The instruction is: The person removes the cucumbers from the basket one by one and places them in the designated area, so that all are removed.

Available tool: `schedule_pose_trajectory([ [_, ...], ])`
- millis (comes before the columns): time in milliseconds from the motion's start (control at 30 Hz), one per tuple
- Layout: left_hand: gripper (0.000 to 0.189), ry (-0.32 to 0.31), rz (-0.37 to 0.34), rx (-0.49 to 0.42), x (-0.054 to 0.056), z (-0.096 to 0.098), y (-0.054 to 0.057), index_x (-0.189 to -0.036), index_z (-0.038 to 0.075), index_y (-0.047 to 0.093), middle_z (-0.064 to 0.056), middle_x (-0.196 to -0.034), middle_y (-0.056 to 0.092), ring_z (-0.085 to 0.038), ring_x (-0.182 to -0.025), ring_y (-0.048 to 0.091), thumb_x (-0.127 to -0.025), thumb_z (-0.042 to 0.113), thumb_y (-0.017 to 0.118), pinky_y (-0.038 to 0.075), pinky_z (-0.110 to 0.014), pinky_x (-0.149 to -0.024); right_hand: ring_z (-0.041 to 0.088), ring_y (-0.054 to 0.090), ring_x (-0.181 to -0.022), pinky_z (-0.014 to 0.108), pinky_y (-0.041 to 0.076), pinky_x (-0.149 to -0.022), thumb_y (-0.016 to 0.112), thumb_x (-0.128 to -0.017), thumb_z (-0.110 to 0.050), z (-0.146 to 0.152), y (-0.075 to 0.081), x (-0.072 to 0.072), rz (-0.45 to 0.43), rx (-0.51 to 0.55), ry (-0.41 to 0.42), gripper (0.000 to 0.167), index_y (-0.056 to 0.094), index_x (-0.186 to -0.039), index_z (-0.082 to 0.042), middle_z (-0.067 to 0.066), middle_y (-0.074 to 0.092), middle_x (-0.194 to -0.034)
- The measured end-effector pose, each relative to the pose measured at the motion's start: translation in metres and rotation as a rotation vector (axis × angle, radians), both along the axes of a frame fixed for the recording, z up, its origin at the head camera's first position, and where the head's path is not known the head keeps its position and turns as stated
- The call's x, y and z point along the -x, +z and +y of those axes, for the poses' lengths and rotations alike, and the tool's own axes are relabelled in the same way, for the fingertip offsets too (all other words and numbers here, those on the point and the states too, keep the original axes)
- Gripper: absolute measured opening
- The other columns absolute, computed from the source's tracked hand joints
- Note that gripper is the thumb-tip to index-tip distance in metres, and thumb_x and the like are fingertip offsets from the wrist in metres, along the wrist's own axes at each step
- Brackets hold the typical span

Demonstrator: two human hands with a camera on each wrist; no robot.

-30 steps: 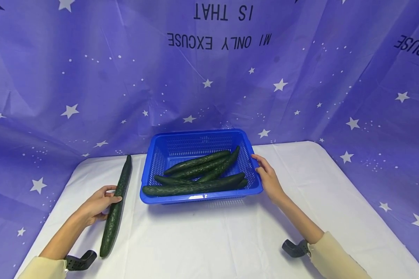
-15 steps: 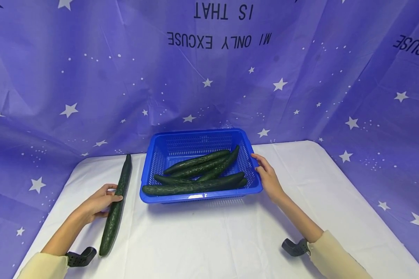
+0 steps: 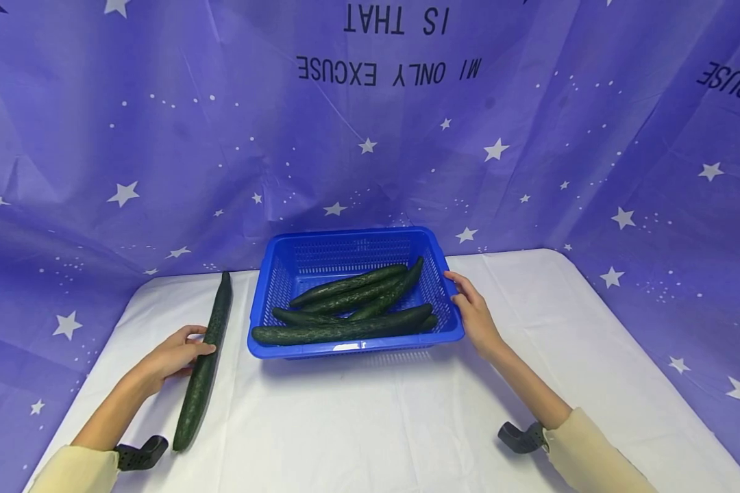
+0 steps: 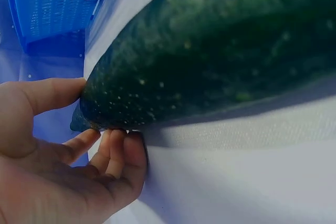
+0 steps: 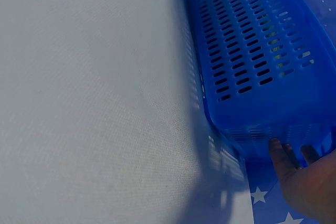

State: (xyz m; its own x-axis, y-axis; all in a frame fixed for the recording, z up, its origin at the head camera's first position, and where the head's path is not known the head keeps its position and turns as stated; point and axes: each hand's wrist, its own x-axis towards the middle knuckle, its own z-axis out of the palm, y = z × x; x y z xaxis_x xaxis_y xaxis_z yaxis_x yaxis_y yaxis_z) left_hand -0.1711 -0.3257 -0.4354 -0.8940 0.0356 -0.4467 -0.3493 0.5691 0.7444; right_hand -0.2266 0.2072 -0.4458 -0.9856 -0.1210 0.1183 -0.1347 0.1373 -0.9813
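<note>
On the left of the head view, a long dark green cucumber (image 3: 199,390) stretches from the table's back edge towards the front. My left hand (image 3: 175,352) grips it around its middle, thumb on the top side and fingers on the far side. The left wrist view shows the cucumber (image 4: 210,45) close up, fingertips (image 4: 118,142) curled against its underside. A blue plastic basket (image 3: 302,352) with slotted walls stands at the centre back. My right hand (image 3: 477,322) holds its right rim. In the right wrist view the thumb (image 5: 278,153) presses the basket's end wall.
Several cucumbers (image 3: 345,333) lie inside the basket, one along its front rim. A white cloth (image 3: 345,431) covers the table. Behind and at the sides hangs a purple curtain (image 3: 370,178) with white stars.
The near end of the cucumber in my left hand has shifted slightly left. My right hand and the basket stay in place.
</note>
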Motion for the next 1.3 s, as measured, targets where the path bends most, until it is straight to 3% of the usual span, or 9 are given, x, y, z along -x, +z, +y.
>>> schedule_pose_trajectory([
  [367, 0.073, -0.006, 0.012, 0.006, 0.0, -0.002, 0.003, -0.15, -0.014, 0.014, -0.038, -0.139, 0.035, -0.046, -0.121, 0.046, -0.104, 0.03, 0.05, 0.048, -0.049, -0.091, 0.033, 0.04, -0.133, 0.05, 0.032, -0.11, 0.032, -0.103, -0.002, 0.0, 0.0, -0.001, -0.001, -0.005, 0.002, 0.049, 0.038, -0.152, -0.005, 0.021, 0.036, -0.153],
  [567, 0.066, -0.006, 0.167, 0.036, 0.002, 0.001, 0.015, -0.148, -0.015, 0.02, -0.03, -0.125, 0.044, -0.038, -0.107, 0.051, -0.104, 0.023, 0.051, 0.049, -0.045, -0.084, 0.033, 0.042, -0.131, 0.029, 0.04, -0.101, 0.032, -0.103, -0.002, 0.0, 0.0, -0.001, -0.006, -0.006, 0.001, 0.049, 0.038, -0.152, -0.005, 0.021, 0.038, -0.152],
  [667, 0.062, -0.001, 0.254, 0.042, 0.002, 0.008, 0.026, -0.149, -0.013, 0.023, -0.032, -0.128, 0.042, -0.045, -0.113, 0.051, -0.104, 0.021, 0.05, 0.047, -0.046, -0.084, 0.034, 0.043, -0.13, 0.022, 0.042, -0.096, 0.032, -0.103, -0.002, 0.0, 0.001, -0.001, -0.003, 0.0, 0.004, 0.049, 0.038, -0.152, -0.005, 0.022, 0.039, -0.151],
  [733, 0.06, 0.001, 0.31, 0.043, 0.003, 0.015, 0.034, -0.149, -0.01, 0.025, -0.032, -0.131, 0.042, -0.046, -0.117, 0.049, -0.105, 0.021, 0.049, 0.045, -0.044, -0.085, 0.034, 0.043, -0.13, 0.024, 0.042, -0.097, 0.032, -0.103, -0.002, 0.0, 0.0, -0.001, -0.004, 0.0, 0.004, 0.049, 0.038, -0.152, -0.004, 0.022, 0.038, -0.151],
  [800, 0.057, 0.002, 0.369, 0.011, 0.003, 0.024, 0.043, -0.15, -0.009, 0.028, -0.031, -0.132, 0.044, -0.039, -0.117, 0.052, -0.105, 0.02, 0.049, 0.046, -0.038, -0.086, 0.034, 0.042, -0.131, 0.031, 0.04, -0.102, 0.032, -0.103, -0.002, 0.0, 0.0, -0.001, -0.003, -0.001, 0.004, 0.049, 0.038, -0.152, -0.004, 0.021, 0.037, -0.153],
  [933, 0.052, -0.007, 0.498, -0.079, 0.004, 0.044, 0.059, -0.148, -0.006, 0.035, -0.026, -0.131, 0.049, -0.01, -0.109, 0.056, -0.105, 0.018, 0.05, 0.048, -0.02, -0.084, 0.034, 0.039, -0.135, 0.049, 0.032, -0.11, 0.032, -0.103, -0.002, 0.0, 0.0, -0.001, -0.001, 0.001, 0.004, 0.049, 0.037, -0.152, -0.004, 0.021, 0.034, -0.155],
  [1033, 0.046, -0.035, 0.558, -0.15, 0.005, 0.06, 0.072, -0.144, -0.005, 0.04, -0.02, -0.124, 0.056, 0.001, -0.101, 0.057, -0.105, 0.015, 0.052, 0.049, -0.016, -0.083, 0.035, 0.039, -0.134, 0.053, 0.03, -0.111, 0.032, -0.103, -0.002, 0.0, 0.001, -0.001, -0.001, 0.004, 0.002, 0.049, 0.038, -0.152, -0.004, 0.021, 0.034, -0.155],
  [1167, 0.04, -0.108, 0.551, -0.202, 0.008, 0.083, 0.086, -0.14, -0.006, 0.046, -0.021, -0.122, 0.06, -0.012, -0.107, 0.062, -0.103, 0.01, 0.053, 0.049, -0.019, -0.087, 0.035, 0.039, -0.134, 0.052, 0.03, -0.111, 0.033, -0.103, -0.002, -0.001, 0.001, -0.002, -0.001, 0.005, 0.001, 0.049, 0.038, -0.152, -0.005, 0.02, 0.035, -0.155],
  [1300, 0.037, -0.22, 0.507, -0.183, 0.012, 0.106, 0.093, -0.137, -0.003, 0.051, -0.021, -0.126, 0.06, -0.028, -0.114, 0.06, -0.102, 0.008, 0.055, 0.049, -0.028, -0.091, 0.034, 0.038, -0.135, 0.052, 0.029, -0.112, 0.033, -0.103, -0.002, 0.0, 0.0, -0.001, 0.004, 0.001, 0.002, 0.049, 0.039, -0.151, -0.005, 0.02, 0.034, -0.155],
])
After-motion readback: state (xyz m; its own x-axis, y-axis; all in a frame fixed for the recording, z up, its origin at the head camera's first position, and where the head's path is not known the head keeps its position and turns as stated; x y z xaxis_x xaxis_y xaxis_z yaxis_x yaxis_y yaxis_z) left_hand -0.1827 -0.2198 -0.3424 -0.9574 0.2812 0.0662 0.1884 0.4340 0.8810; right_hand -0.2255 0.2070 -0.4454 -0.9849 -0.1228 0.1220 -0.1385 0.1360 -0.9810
